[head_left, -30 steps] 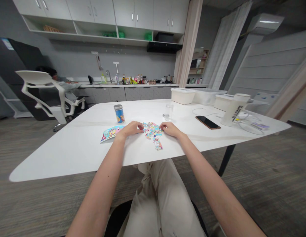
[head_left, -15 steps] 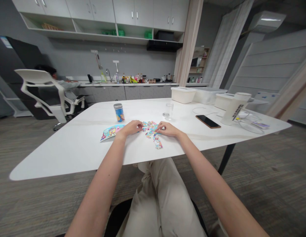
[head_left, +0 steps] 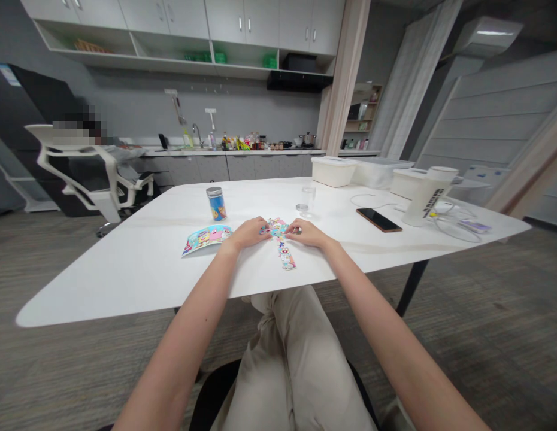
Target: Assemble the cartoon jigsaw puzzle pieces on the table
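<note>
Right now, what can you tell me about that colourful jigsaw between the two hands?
The jigsaw is a partly joined patch of small, bright cartoon-printed pieces, seemingly cardboard, lying flat on the white table near its front edge. A narrow strip of pieces runs toward the person. The left hand and right hand rest on either side, fingertips touching it.

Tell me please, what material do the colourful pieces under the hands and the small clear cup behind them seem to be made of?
Puzzle pieces: probably printed cardboard, flat, thin, with bright cartoon print. Clear cup: glass or clear plastic; the table shows through it, but which one cannot be told.
</note>
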`<state>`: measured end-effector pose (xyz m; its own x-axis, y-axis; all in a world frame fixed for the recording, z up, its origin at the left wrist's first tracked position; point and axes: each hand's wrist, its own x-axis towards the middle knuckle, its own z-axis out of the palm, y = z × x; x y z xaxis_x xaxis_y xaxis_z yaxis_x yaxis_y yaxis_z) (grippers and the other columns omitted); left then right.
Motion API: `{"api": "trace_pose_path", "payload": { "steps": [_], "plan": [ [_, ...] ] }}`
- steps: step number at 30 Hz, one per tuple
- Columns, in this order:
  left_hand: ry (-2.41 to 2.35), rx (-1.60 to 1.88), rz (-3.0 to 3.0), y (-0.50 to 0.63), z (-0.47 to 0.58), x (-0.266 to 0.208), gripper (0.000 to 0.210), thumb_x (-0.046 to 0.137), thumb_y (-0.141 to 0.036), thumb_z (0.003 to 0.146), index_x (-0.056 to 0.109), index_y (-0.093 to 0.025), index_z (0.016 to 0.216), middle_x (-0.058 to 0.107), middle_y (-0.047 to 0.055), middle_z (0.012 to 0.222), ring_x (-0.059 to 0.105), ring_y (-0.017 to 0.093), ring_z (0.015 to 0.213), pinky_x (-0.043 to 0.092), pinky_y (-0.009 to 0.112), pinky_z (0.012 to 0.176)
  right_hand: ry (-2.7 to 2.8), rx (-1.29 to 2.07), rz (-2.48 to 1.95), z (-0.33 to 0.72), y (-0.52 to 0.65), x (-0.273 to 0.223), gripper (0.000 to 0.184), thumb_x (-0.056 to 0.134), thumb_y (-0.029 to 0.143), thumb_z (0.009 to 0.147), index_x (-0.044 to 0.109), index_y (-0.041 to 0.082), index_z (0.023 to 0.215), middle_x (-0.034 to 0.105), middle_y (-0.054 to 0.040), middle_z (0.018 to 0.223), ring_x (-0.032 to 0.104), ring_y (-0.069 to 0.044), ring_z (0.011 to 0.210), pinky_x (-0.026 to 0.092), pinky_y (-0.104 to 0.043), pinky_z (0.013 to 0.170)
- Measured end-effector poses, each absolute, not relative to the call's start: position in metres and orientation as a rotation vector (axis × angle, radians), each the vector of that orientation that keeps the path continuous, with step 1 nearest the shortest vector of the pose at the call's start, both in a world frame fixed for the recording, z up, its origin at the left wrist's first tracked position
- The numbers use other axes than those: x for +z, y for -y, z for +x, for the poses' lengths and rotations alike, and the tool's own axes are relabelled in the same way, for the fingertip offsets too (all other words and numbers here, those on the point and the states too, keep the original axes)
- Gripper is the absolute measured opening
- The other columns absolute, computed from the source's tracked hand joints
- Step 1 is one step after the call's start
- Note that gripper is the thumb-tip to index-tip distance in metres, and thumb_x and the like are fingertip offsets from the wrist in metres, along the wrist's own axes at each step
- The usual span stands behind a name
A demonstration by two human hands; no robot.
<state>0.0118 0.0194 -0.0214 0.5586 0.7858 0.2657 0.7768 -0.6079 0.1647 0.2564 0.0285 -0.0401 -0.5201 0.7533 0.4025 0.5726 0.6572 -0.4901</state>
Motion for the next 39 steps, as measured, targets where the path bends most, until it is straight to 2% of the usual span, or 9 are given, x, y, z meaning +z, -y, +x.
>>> {"api": "trace_pose_path", "payload": {
  "steps": [4,7,11,16,19,25,32,37,39],
  "plan": [
    [-1.306,0.489,2.780,-0.016,0.021,-0.022,0.037,0.055,-0.048,0.089,0.066,-0.018,0.107,0.064,0.011,0.116,0.062,0.023,0.105,0.046,0.032,0.094,2.287,0.388,-0.991,0.249,-0.027,-0.042,0.014,0.078,0.027,0.075,0.076,0.018,0.085,0.062,-0.0031,0.086,0.059,-0.015,0.078,0.046,-0.026,0.076],
    [-1.285,0.475,2.805,-0.012,0.032,-0.022,0.042,0.058,-0.054,0.086,0.066,-0.018,0.106,0.065,0.011,0.114,0.061,0.025,0.106,0.046,0.033,0.093,2.251,0.301,-1.084,0.246,-0.029,-0.044,0.011,0.078,0.025,0.074,0.074,0.018,0.081,0.060,-0.0027,0.082,0.057,-0.015,0.076,0.044,-0.027,0.075],
    [-1.592,0.471,2.820,-0.009,0.039,-0.023,0.035,0.056,-0.043,0.090,0.065,-0.016,0.110,0.065,0.013,0.114,0.063,0.026,0.104,0.046,0.034,0.092,2.157,0.183,-1.202,0.248,-0.032,-0.044,0.002,0.071,0.019,0.079,0.072,0.017,0.078,0.060,-0.0035,0.081,0.055,-0.016,0.077,0.043,-0.027,0.076],
    [-1.733,0.457,2.812,-0.010,0.032,-0.022,0.030,0.048,-0.028,0.093,0.064,-0.012,0.112,0.065,0.016,0.113,0.062,0.029,0.105,0.045,0.037,0.091,2.250,0.357,-1.053,0.253,-0.030,-0.040,0.010,0.073,0.019,0.076,0.072,0.016,0.085,0.062,-0.0032,0.086,0.057,-0.015,0.078,0.045,-0.026,0.076],
    [-1.733,0.409,2.824,-0.011,0.027,-0.021,0.028,0.046,-0.027,0.093,0.065,-0.014,0.109,0.066,0.014,0.109,0.062,0.027,0.104,0.045,0.036,0.090,2.249,0.384,-1.082,0.256,-0.029,-0.039,0.013,0.074,0.016,0.073,0.072,0.016,0.085,0.062,-0.0028,0.086,0.058,-0.014,0.078,0.045,-0.026,0.076],
    [-1.694,0.345,2.856,-0.012,0.023,-0.020,0.024,0.049,-0.027,0.091,0.067,-0.017,0.104,0.068,0.012,0.106,0.063,0.026,0.103,0.046,0.035,0.089,2.168,0.252,-1.240,0.261,-0.032,-0.041,0.008,0.064,0.012,0.078,0.071,0.014,0.081,0.064,-0.0051,0.085,0.055,-0.014,0.072,0.043,-0.025,0.073],
    [-1.692,0.330,2.870,-0.016,0.021,-0.023,0.027,0.045,-0.014,0.090,0.066,-0.016,0.108,0.068,0.011,0.109,0.064,0.024,0.104,0.045,0.034,0.091,2.255,0.380,-1.298,0.265,-0.033,-0.037,0.037,0.054,-0.006,0.064,0.073,0.014,0.088,0.067,-0.0036,0.087,0.056,-0.014,0.074,0.043,-0.022,0.071],
    [-1.713,0.341,2.862,-0.016,0.016,-0.020,0.027,0.049,-0.011,0.089,0.065,-0.019,0.110,0.068,0.009,0.112,0.063,0.023,0.107,0.044,0.032,0.091,2.148,0.281,-1.364,0.266,-0.034,-0.042,0.025,0.059,0.001,0.074,0.072,0.015,0.088,0.067,-0.0046,0.092,0.058,-0.014,0.080,0.045,-0.023,0.078],
    [-1.756,0.353,2.850,-0.015,0.009,-0.016,0.031,0.049,-0.007,0.087,0.064,-0.019,0.110,0.068,0.010,0.114,0.063,0.024,0.109,0.043,0.033,0.092,2.078,0.242,-1.424,0.268,-0.036,-0.043,0.026,0.055,0.000,0.077,0.071,0.016,0.090,0.067,-0.0056,0.094,0.059,-0.015,0.084,0.045,-0.024,0.081]
  ]
}}
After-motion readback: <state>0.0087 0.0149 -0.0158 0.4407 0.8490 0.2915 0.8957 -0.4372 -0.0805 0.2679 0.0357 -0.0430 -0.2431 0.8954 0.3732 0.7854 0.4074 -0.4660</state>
